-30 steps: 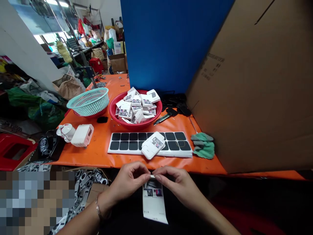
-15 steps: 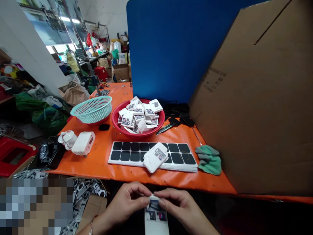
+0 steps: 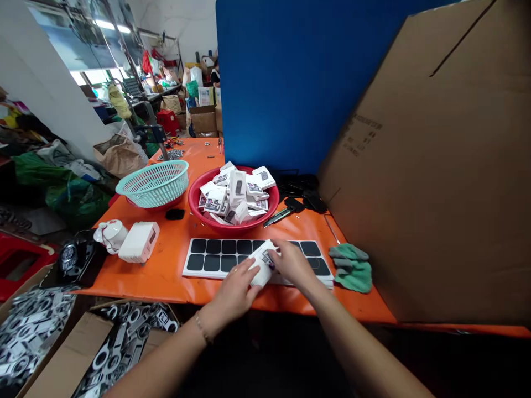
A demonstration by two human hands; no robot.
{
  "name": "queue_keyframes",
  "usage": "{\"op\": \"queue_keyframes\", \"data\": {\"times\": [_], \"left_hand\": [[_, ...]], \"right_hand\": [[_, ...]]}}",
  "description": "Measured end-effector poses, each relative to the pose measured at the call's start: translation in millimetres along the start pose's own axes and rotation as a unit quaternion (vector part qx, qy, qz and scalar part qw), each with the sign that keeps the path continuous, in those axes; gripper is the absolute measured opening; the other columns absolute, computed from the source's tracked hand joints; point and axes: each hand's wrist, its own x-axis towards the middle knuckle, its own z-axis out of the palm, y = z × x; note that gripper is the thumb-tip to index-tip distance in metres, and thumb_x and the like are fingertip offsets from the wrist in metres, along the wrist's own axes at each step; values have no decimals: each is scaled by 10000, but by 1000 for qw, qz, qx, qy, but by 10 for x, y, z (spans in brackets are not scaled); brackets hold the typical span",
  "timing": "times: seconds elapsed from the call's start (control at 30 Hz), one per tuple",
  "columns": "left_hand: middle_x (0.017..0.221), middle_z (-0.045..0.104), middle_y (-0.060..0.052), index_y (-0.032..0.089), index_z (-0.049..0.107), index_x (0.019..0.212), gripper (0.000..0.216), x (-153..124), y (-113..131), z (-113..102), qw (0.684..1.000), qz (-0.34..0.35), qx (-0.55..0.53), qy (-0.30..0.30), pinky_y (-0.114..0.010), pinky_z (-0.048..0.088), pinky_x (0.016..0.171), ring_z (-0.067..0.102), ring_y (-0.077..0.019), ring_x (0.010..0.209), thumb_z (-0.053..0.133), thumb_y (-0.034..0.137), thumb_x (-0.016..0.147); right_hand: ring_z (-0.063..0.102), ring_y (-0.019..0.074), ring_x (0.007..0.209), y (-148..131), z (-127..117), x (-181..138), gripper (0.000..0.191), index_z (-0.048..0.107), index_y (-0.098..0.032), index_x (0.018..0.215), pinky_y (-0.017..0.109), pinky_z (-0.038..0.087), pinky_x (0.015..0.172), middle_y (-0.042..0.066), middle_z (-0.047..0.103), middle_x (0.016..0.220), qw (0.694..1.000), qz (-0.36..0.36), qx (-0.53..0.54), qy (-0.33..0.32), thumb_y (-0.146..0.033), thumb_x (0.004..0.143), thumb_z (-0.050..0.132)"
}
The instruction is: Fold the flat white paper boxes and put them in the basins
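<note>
The flat white printed box blank [image 3: 263, 264] is between my two hands, over the sheets of black rounded squares [image 3: 213, 263]. My left hand [image 3: 238, 284] grips its lower left edge, fingers on the upper side and thumb near the bottom corner. From the right, my right hand [image 3: 292, 261] pinches its upper right part between thumb and fingers. Whether one blank or several are in my grasp is hidden. Beyond them stands a red basin [image 3: 194, 209] heaped with small white boxes [image 3: 238, 187]; the topmost one shows a dark device picture.
A mint plastic basket [image 3: 154, 185] is at the left, with a white box-shaped device [image 3: 140, 242] nearer. A utility knife [image 3: 279, 216] and green-grey gloves [image 3: 352, 268] lie right. A large cardboard box [image 3: 435, 193] walls off the right side. Boxes of metal parts [image 3: 35, 326] stand lower left.
My hands have moved up from below the table edge to the blanks on the sheets. The box they held is gone from them, and another white box now tops the basin's heap.
</note>
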Motion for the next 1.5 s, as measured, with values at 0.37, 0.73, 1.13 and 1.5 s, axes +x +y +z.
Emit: {"op": "queue_keyframes", "data": {"times": [0.37, 0.73, 1.13, 1.5], "left_hand": [[1494, 397, -190, 142, 508, 1307, 499, 170, -178, 284, 989, 16, 139, -44, -549, 376, 1107, 359, -349, 1392, 619, 101, 822], [1534, 303, -212, 149, 432, 1387, 546, 121, -170, 324, 986, 65, 154, 2, -597, 361, 1094, 277, -358, 1429, 588, 132, 864], [907, 599, -104, 97, 511, 1222, 315, 151, 578, -654, 938, 280, 195, 59, -337, 532, 725, 571, -215, 800, 358, 93, 947], [1011, 648, -183, 11, 445, 1294, 383, -136, 407, -683, 909, 317, 268, -46, -440, 477, 778, 587, -269, 867, 426, 251, 996]], "right_hand": [[651, 249, 886, 327, 74, 224, 196, 695, -112, 953, 329, 473, 798, 125, 716, 907, 996, 88, 7, -16, -209, 791, 644], [538, 110, 531, 444, -80, -16, 272, 654, -147, 711, 219, 392, 475, 22, 646, 662, 943, 152, 289, -63, -306, 562, 816], [566, 213, 1118, 126, -402, -1014, 402, 653, -254, 1180, 336, 496, 894, 68, 633, 1196, 790, 110, 542, -264, -297, 794, 757], [630, 209, 979, -14, -309, -1112, 285, 751, -156, 1041, 372, 428, 980, 104, 717, 1013, 771, 112, 523, -346, -356, 846, 695]]}}
